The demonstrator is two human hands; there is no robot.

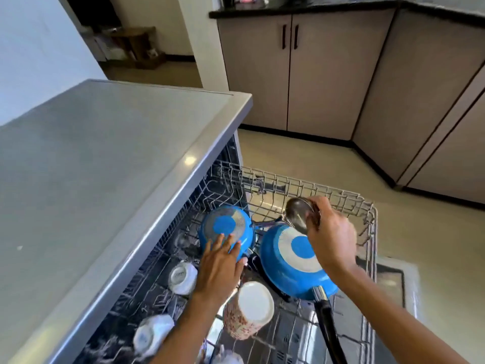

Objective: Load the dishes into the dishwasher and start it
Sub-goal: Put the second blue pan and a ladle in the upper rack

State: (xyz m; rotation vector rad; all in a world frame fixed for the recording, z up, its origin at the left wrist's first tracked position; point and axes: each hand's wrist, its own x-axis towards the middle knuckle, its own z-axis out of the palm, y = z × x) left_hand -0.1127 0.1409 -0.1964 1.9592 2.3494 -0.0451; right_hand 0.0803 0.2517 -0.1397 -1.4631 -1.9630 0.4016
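Note:
The dishwasher's wire rack (pixel 367 206) is pulled out below me. Two blue pans lie upside down in it: a smaller one (pixel 225 224) at the left and a larger one (pixel 286 269) with a black handle (pixel 328 327) at the right. My left hand (pixel 220 264) rests flat, fingers apart, on the smaller pan's side. My right hand (pixel 330 232) holds a small steel bowl (pixel 298 214) above the larger pan's far edge. A patterned cup (pixel 249 311) and white cups (pixel 182 277) sit upside down nearer to me.
A grey countertop (pixel 105 166) overhangs the dishwasher on the left. Beige cabinets (pixel 301 69) with dark handles stand across the tiled floor (pixel 315 161). The open dishwasher door (pixel 393 282) lies under the rack.

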